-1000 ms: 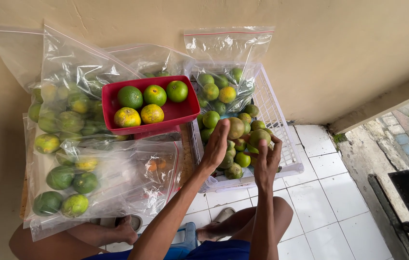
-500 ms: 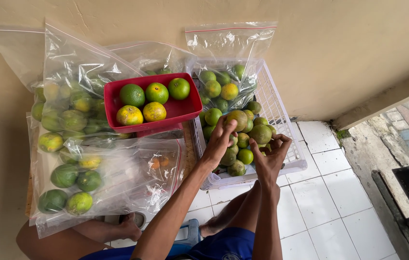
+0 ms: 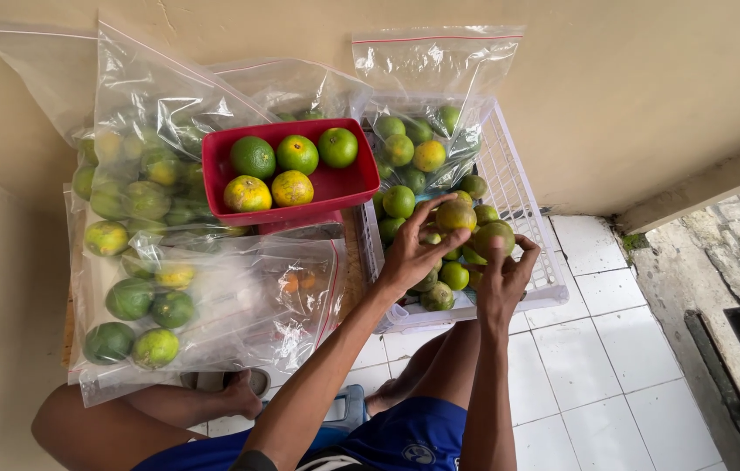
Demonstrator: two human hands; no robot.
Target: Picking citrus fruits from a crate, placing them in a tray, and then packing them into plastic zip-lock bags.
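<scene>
The white basket (image 3: 522, 209) serves as the landmark, standing on the tiled floor (image 3: 614, 366) against the wall. To its left lie the clear zip bags (image 3: 169, 288) stuffed with green and yellow citrus, and on top of them, just left of the basket's rim, sits the red tray (image 3: 335, 187) with five fruits. A second ago both hands were down among the loose fruit in the basket; now they have come up above it. The left hand (image 3: 413, 253) has its fingers wrapped around a yellowish-green fruit (image 3: 455, 215), and the right hand (image 3: 502, 279) grips another mottled fruit (image 3: 494, 234) touching beside it. Two fruits have been picked out of the basket's heap.
</scene>
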